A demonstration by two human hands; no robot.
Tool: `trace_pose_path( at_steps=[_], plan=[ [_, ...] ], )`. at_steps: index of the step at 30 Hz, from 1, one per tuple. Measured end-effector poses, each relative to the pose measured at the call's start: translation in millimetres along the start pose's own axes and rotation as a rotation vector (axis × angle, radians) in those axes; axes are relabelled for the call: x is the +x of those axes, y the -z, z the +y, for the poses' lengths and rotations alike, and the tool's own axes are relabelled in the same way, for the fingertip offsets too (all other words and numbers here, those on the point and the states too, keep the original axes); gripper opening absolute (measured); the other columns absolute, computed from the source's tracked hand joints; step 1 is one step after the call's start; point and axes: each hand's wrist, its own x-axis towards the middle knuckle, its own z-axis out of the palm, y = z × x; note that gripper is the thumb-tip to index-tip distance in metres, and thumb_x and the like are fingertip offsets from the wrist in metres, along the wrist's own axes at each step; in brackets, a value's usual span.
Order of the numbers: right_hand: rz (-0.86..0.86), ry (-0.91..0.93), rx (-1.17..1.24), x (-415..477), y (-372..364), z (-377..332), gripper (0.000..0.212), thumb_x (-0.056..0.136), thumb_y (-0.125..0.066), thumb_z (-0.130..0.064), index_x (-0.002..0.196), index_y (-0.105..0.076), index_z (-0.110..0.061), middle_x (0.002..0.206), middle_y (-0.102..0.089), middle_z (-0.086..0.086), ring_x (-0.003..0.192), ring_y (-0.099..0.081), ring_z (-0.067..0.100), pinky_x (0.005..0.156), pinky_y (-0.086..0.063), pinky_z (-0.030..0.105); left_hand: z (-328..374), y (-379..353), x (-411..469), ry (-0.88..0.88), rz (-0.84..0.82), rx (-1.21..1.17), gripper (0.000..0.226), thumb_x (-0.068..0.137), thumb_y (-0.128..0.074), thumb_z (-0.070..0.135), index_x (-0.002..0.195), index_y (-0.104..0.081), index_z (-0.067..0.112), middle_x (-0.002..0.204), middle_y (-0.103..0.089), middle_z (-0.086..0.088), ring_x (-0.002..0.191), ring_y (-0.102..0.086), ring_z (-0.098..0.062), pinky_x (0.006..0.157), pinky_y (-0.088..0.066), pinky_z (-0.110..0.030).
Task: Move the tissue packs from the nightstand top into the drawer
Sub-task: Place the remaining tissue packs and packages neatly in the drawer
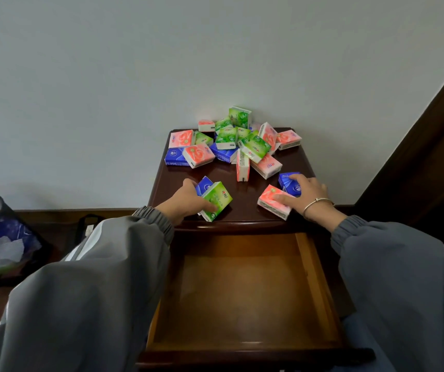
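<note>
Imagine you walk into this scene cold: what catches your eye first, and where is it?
The bright pile of packs, pink, green and blue, heaped at the back of the dark nightstand. Next, two hands at its front edge: the left hand grips a green and a blue pack, the right hand rests on a pink and a blue one. Below them the drawer is open, with nothing inside.

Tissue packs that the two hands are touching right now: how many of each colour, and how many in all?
Blue tissue packs: 2
Green tissue pack: 1
Pink tissue pack: 1
Total: 4, two at the left hand and two under the right hand.
</note>
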Motion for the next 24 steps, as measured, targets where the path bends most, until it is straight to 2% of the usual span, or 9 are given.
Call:
trace_pose_path(
  at_steps=[2, 4, 7, 11, 14, 16, 18, 21, 24],
  plan=[
    [0.022, 0.007, 0.01, -7.7, -1.0, 0.3, 0.081, 0.074, -0.059, -0.066, 0.14, -0.036, -0.025, 0.139, -0.04, 0.013, 0.124, -0.039, 0.035, 0.098, -0.039, 0.043, -5.5, 0.8, -6.9, -0.021, -0.012, 0.023, 0.066, 0.073, -0.081, 0.016, 0.118, -0.033, 0.017, 0.095, -0.054, 0.003, 0.083, -0.058, -0.009, 0.059, -0.048, -0.022],
    [0.032, 0.019, 0.027, -13.8, -2.0, 1.3, 0.077, 0.076, -0.059, -0.064, 0.139, -0.038, -0.025, 0.141, -0.039, 0.012, 0.125, -0.039, 0.034, 0.099, -0.039, 0.043, -11.8, 2.0, -12.2, -0.038, -0.008, 0.028, 0.064, 0.075, -0.08, 0.019, 0.122, -0.037, 0.014, 0.108, -0.058, -0.003, 0.09, -0.061, -0.014, 0.066, -0.05, -0.024],
    [0.035, 0.029, 0.043, -18.7, -3.4, 3.8, 0.074, 0.079, -0.057, -0.063, 0.139, -0.038, -0.024, 0.147, -0.033, 0.012, 0.132, -0.033, 0.034, 0.105, -0.036, 0.046, -20.4, 5.1, -18.3, -0.052, 0.012, -0.01, 0.071, 0.081, -0.075, 0.025, 0.137, -0.032, 0.01, 0.119, -0.057, -0.006, 0.098, -0.06, -0.017, 0.072, -0.049, -0.025],
    [0.105, 0.087, -0.069, -21.6, -4.4, 2.5, 0.07, 0.081, -0.051, -0.065, 0.139, -0.041, -0.026, 0.153, -0.025, 0.008, 0.139, -0.023, 0.03, 0.111, -0.028, 0.046, -29.6, 7.2, -22.5, -0.153, 0.014, -0.105, 0.067, 0.091, -0.062, 0.025, 0.147, -0.025, 0.017, 0.123, -0.058, -0.001, 0.093, -0.059, -0.009, 0.066, -0.046, -0.018],
    [0.119, 0.202, -0.184, -24.7, -6.2, -4.8, 0.068, 0.077, -0.049, -0.071, 0.133, -0.048, -0.032, 0.148, -0.033, 0.004, 0.135, -0.028, 0.028, 0.108, -0.029, 0.046, -35.8, 7.9, -20.7, -0.206, 0.066, -0.133, 0.069, 0.093, -0.058, 0.027, 0.15, -0.019, 0.024, 0.133, -0.055, -0.003, 0.103, -0.06, -0.012, 0.083, -0.048, -0.025],
    [0.108, 0.237, -0.271, -27.7, -8.7, -9.7, 0.074, 0.07, -0.049, -0.078, 0.13, -0.049, -0.035, 0.143, -0.04, 0.002, 0.132, -0.031, 0.028, 0.105, -0.03, 0.046, -38.8, 8.7, -17.2, -0.207, 0.157, -0.046, 0.068, 0.093, -0.057, 0.033, 0.15, -0.019, 0.026, 0.136, -0.053, -0.003, 0.113, -0.057, -0.018, 0.095, -0.047, -0.036],
    [0.118, 0.279, -0.367, -29.4, -13.4, -12.0, 0.077, 0.069, -0.054, -0.075, 0.132, -0.047, -0.032, 0.141, -0.042, 0.002, 0.131, -0.032, 0.027, 0.103, -0.031, 0.044, -40.3, 9.4, -13.7, -0.185, 0.242, 0.033, 0.066, 0.092, -0.058, 0.039, 0.148, -0.024, 0.027, 0.139, -0.048, -0.007, 0.12, -0.053, -0.024, 0.103, -0.044, -0.046],
    [0.135, 0.272, -0.401, -28.6, -18.0, -15.1, 0.07, 0.073, -0.063, -0.06, 0.132, -0.045, -0.028, 0.137, -0.044, 0.003, 0.128, -0.035, 0.027, 0.099, -0.035, 0.042, -41.9, 5.6, -13.0, -0.229, 0.337, 0.148, 0.068, 0.089, -0.061, 0.042, 0.146, -0.028, 0.026, 0.142, -0.037, -0.01, 0.126, -0.044, -0.028, 0.106, -0.039, -0.048],
    [0.102, 0.248, -0.368, -26.1, -18.5, -20.7, 0.066, 0.074, -0.066, -0.054, 0.13, -0.046, -0.025, 0.131, -0.049, 0.005, 0.124, -0.04, 0.028, 0.096, -0.039, 0.042, -40.7, -3.3, -16.5, -0.34, 0.418, 0.293, 0.067, 0.086, -0.064, 0.039, 0.144, -0.033, 0.028, 0.143, -0.034, -0.008, 0.128, -0.038, -0.029, 0.105, -0.039, -0.048]
  ],
)
